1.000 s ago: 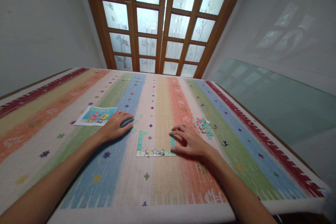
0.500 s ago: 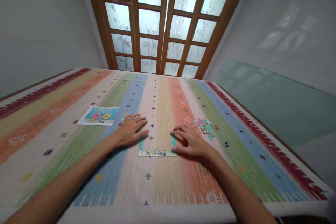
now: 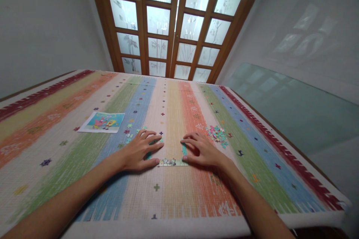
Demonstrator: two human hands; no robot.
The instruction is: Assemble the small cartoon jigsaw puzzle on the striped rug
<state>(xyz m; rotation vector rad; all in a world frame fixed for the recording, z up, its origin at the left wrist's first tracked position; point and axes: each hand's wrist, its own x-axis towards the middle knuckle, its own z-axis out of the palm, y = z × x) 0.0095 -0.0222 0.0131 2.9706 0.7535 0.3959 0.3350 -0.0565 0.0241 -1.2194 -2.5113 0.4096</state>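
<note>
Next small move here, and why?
I'd probably press lightly with the left hand, bracing with the right hand, to square the partial puzzle border: the left hand spreads over its left side, partly hiding it, and the right hand is at its right side.

A cloth with coloured stripes was spread flat. Behind it, wooden doors were seen, whose frosted panes were decorated with plants. The right wall was partly covered by a greenish panel.
</note>
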